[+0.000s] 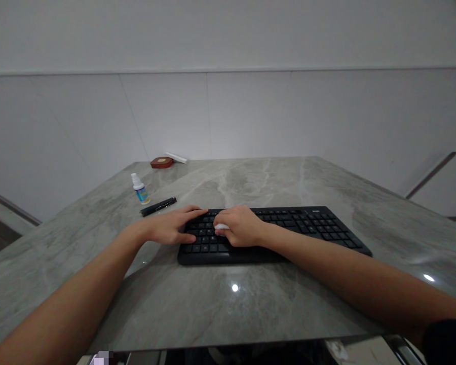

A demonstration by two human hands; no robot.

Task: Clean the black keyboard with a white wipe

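Note:
A black keyboard lies on the grey marbled table in front of me. Across its left end rests my left hand, thumb and fingers stretched out and apart, touching the keys and the upper left edge. My right hand is closed over the left-middle keys, pressing a small white wad against them. Only a bit of the wad shows between the fingers; it looks like tissue or cloth, but I cannot tell which. The number pad side of the keyboard is uncovered, past my right forearm.
Left of the keyboard lies a black pen-like object, with a small white spray bottle standing behind it. A reddish-brown case and a flat white item sit at the table's far edge, near the white wall.

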